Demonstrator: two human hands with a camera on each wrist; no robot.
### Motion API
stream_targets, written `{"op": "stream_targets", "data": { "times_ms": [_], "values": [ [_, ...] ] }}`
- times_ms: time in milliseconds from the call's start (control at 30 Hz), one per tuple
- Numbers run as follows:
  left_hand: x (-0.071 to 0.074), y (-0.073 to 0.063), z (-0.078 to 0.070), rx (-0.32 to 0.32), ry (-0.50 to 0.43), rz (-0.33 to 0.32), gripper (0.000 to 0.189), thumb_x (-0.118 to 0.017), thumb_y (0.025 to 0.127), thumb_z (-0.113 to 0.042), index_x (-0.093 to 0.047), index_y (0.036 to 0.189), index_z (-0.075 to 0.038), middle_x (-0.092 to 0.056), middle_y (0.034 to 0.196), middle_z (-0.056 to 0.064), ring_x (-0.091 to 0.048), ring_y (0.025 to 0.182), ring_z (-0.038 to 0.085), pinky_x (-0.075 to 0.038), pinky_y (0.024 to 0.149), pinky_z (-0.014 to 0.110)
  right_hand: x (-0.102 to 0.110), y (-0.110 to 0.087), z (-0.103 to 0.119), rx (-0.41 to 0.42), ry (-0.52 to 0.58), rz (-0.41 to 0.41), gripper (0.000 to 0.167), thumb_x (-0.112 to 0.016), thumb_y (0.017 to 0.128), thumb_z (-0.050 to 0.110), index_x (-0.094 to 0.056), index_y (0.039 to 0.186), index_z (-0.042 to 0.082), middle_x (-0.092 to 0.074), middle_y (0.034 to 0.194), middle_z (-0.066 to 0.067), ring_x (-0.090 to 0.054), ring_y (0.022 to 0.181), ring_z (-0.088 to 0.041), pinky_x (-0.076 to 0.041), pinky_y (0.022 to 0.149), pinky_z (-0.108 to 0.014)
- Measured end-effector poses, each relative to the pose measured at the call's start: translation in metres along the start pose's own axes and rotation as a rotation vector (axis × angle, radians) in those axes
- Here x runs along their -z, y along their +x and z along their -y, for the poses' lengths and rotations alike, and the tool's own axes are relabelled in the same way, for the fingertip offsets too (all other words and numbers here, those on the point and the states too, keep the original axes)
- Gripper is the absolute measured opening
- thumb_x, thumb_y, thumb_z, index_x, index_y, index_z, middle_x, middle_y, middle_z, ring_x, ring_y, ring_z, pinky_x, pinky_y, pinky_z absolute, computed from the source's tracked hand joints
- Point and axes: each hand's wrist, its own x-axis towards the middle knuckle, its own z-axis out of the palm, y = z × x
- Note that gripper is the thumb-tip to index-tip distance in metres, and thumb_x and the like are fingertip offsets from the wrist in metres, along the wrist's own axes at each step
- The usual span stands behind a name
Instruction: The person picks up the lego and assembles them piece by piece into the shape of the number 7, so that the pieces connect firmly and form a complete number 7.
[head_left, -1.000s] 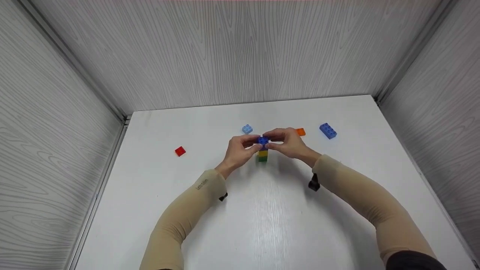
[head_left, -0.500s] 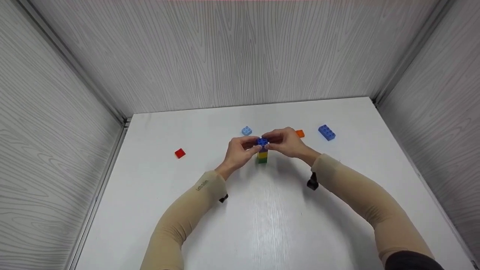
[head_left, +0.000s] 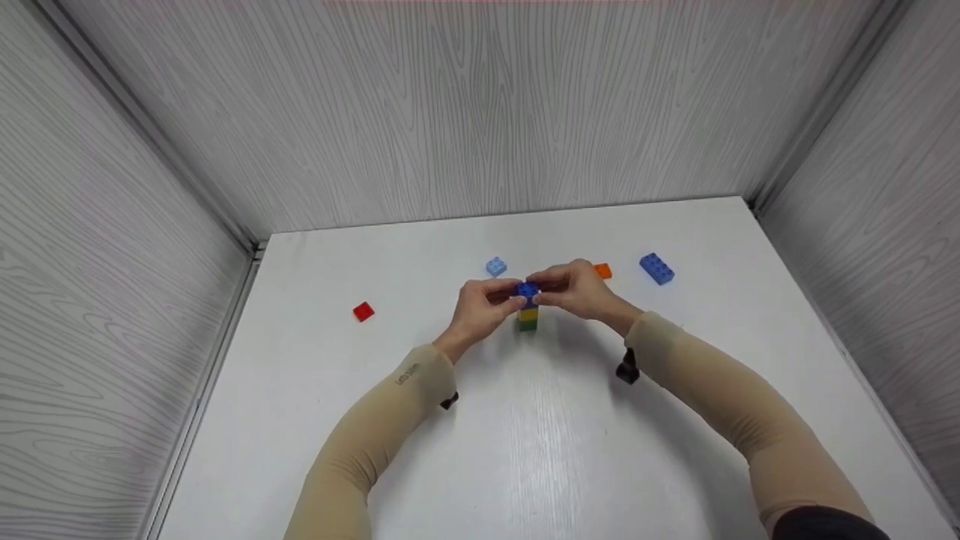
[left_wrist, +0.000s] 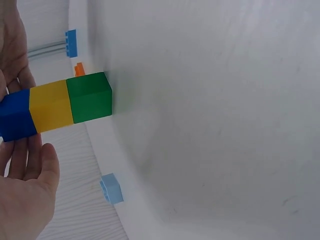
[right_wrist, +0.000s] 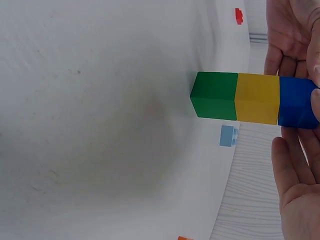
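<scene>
A small upright tower of toy building bricks stands on the white table, with a green brick [left_wrist: 90, 98] at the bottom, a yellow brick [right_wrist: 257, 98] in the middle and a dark blue brick [head_left: 527, 289] on top. My left hand [head_left: 478, 310] pinches the blue brick from its left side, thumb in front and fingers behind. From the other side my right hand [head_left: 577, 291] pinches the same brick in a mirrored way. The fingers hide part of the blue brick in both wrist views. The three bricks line up flush along their sides.
Behind the hands lies a light blue brick [head_left: 496, 266]. An orange piece [head_left: 604, 271] shows partly past the right hand, and a longer blue brick [head_left: 657, 268] lies farther right. A flat red piece [head_left: 364, 311] is at the left. Panels [head_left: 480, 112] enclose the table's back and sides.
The whole scene sits slightly lower in the head view. Both hands keep their hold on the blue brick, and the tower stands in the same place.
</scene>
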Motion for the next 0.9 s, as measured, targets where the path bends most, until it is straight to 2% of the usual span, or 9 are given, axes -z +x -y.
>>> {"op": "stream_targets", "data": {
  "times_ms": [200,433,667,900],
  "values": [
    [0.001,0.002,-0.002,0.017,0.026,0.014,0.037,-0.080,0.106,-0.015,-0.077,0.141,-0.005,-0.083,0.134,0.015,-0.082,0.123,0.028,-0.066,0.109,0.037,-0.003,-0.001,-0.003,0.002,0.022,-0.031,0.037,-0.085,0.100,0.007,-0.081,0.136,0.008,-0.083,0.133,-0.016,-0.081,0.121,-0.033,-0.068,0.104,-0.042],
    [0.004,0.001,-0.004,0.042,0.043,0.041,0.041,-0.078,0.108,-0.017,-0.074,0.147,-0.007,-0.080,0.140,0.013,-0.080,0.127,0.027,-0.064,0.114,0.038,-0.009,-0.003,-0.006,0.025,0.072,-0.058,0.037,-0.085,0.100,0.008,-0.081,0.136,0.005,-0.082,0.133,-0.018,-0.081,0.121,-0.033,-0.067,0.105,-0.040],
    [0.006,0.000,0.002,-0.006,0.026,0.037,0.041,-0.080,0.106,-0.017,-0.075,0.146,-0.007,-0.081,0.139,0.015,-0.080,0.128,0.030,-0.065,0.111,0.038,-0.013,-0.004,-0.006,0.052,0.073,-0.063,0.039,-0.085,0.100,0.009,-0.079,0.138,0.002,-0.081,0.136,-0.021,-0.080,0.124,-0.038,-0.068,0.103,-0.035],
    [0.003,0.002,0.002,0.005,0.047,0.031,0.040,-0.079,0.107,-0.018,-0.076,0.146,-0.009,-0.080,0.141,0.012,-0.079,0.129,0.027,-0.065,0.111,0.036,-0.012,-0.008,-0.005,0.029,0.073,-0.079,0.040,-0.085,0.101,0.011,-0.079,0.141,0.007,-0.081,0.139,-0.016,-0.080,0.126,-0.036,-0.067,0.105,-0.036]
  ]
}}
